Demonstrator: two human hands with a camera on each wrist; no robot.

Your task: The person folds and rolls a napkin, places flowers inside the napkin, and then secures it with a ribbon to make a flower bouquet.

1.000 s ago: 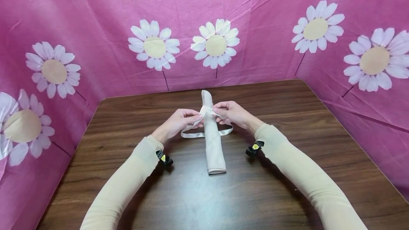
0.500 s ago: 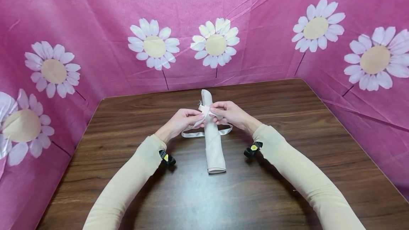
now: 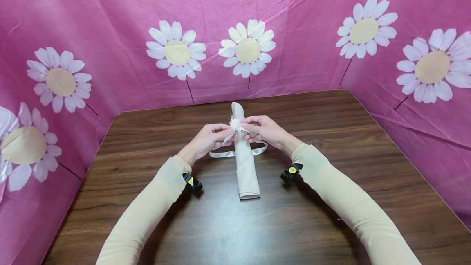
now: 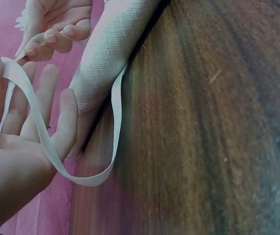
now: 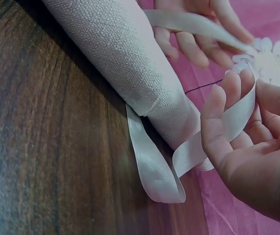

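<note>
A rolled pale cloth (image 3: 247,171) lies lengthwise on the table, its near end showing folded layers. A white satin ribbon (image 3: 223,155) passes under the roll, bows out on both sides and meets above it, with a frayed end near the crossing. My left hand (image 3: 207,139) pinches one length of ribbon between thumb and index finger, left of the roll. Opposite, my right hand (image 3: 270,131) pinches another length the same way. In the left wrist view the ribbon (image 4: 116,112) hangs in a loop past my left palm. The right wrist view shows slack ribbon (image 5: 152,171) beside the roll (image 5: 115,54).
The dark wood-grain table (image 3: 235,236) ends at a pink curtain (image 3: 294,60) printed with daisies, which surrounds its back and sides. A black device (image 3: 193,183) sits at my left wrist and another black device (image 3: 291,172) at my right.
My hands have drawn slightly closer together over the roll. A frayed ribbon end now shows above the crossing, where a smooth band was visible one second ago.
</note>
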